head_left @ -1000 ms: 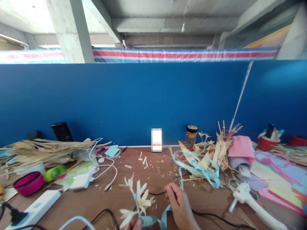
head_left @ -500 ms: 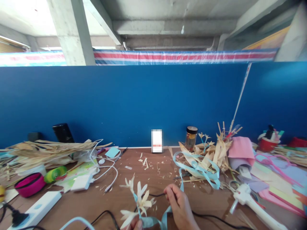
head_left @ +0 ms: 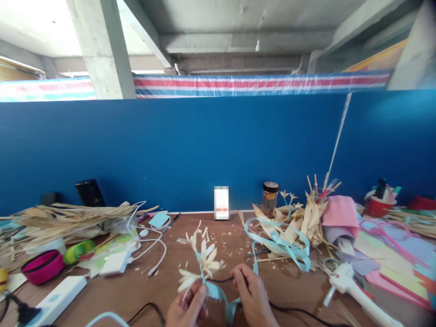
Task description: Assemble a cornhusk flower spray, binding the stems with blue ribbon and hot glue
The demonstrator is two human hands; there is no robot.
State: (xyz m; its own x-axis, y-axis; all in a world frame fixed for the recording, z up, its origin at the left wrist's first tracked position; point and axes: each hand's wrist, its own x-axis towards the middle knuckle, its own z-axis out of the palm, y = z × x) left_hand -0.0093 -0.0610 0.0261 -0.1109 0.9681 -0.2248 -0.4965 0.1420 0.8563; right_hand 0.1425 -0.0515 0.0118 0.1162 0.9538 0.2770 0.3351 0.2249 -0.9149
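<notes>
My left hand [head_left: 188, 305] pinches the stem of a spray of cream-coloured artificial flowers [head_left: 209, 260]. The spray stands upright above the fingers, its stem wrapped in light blue. From that pinch a light blue ribbon [head_left: 217, 292] sags across to my right hand [head_left: 252, 294], whose fingers are closed on it; the exact grip point is hidden. Beyond the right hand the ribbon continues up to a loose coil [head_left: 301, 259] over dried husks [head_left: 315, 213]. A black cord [head_left: 303, 310] passes behind both hands on the table.
At right lie a white glue gun [head_left: 350, 284], coloured sheets [head_left: 391, 259] and a red cup of pens [head_left: 378, 206]. A lidded jar [head_left: 270, 199] stands at the back. Left are a power strip [head_left: 59, 299], a magenta band [head_left: 43, 267] and dried strips [head_left: 71, 218]. A blue partition [head_left: 190, 150] rises behind.
My left hand has risen with the flower spray, moving slightly right, and more of the hand shows. My right hand stays nearly in place. The view has tilted slightly.
</notes>
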